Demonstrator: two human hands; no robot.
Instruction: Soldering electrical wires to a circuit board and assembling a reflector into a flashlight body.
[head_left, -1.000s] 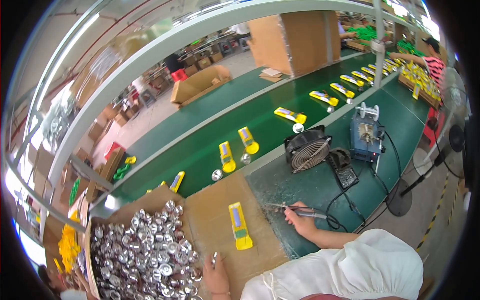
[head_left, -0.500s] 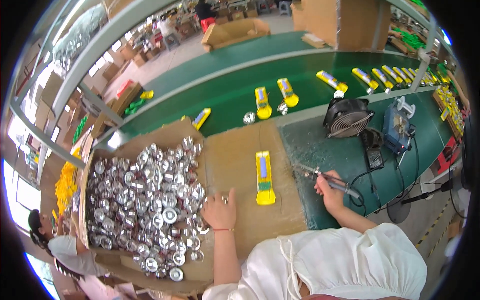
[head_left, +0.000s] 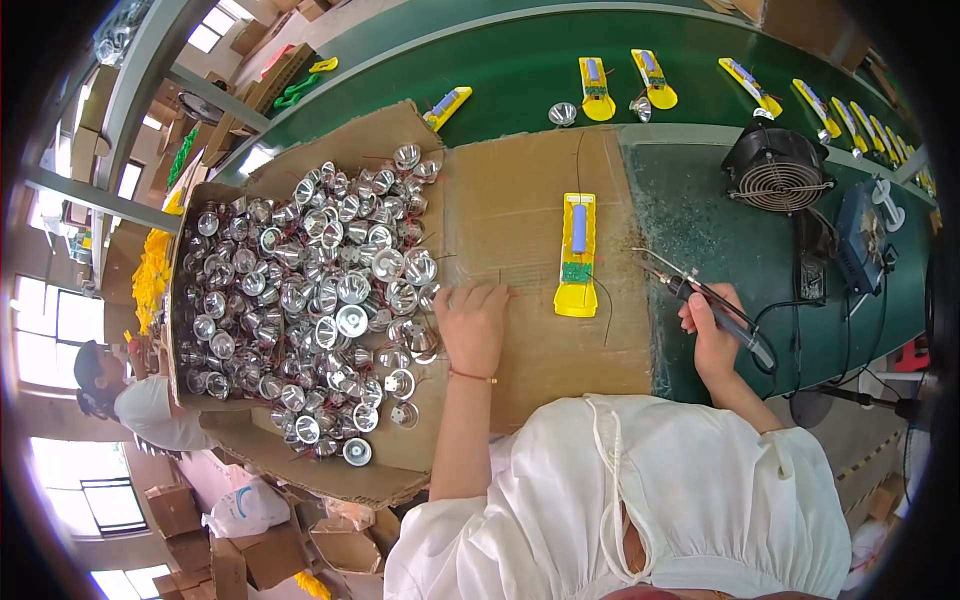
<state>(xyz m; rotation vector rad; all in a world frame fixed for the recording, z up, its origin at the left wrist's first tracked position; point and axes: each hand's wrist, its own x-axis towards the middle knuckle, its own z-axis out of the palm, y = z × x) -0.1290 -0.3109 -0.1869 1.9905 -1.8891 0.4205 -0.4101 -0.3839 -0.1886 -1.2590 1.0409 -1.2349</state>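
Yellow lamp body between your two hands

The yellow lamp body (head_left: 577, 255) lies on the cardboard sheet (head_left: 510, 215), its long axis running nearly straight away from you. Its flared end points toward you, its narrow end toward the green belt (head_left: 500, 75). Your left hand (head_left: 473, 322) is the nearer one; from it, the lamp body lies to the right and slightly ahead. That hand is palm down at the edge of the box (head_left: 375, 485) of silver cups (head_left: 352, 288); whether its fingers grip a cup, I cannot tell. Your right hand (head_left: 714, 338) is closed around the soldering iron (head_left: 738, 328), which slants left and away from you, its tip near the lamp body's right side.
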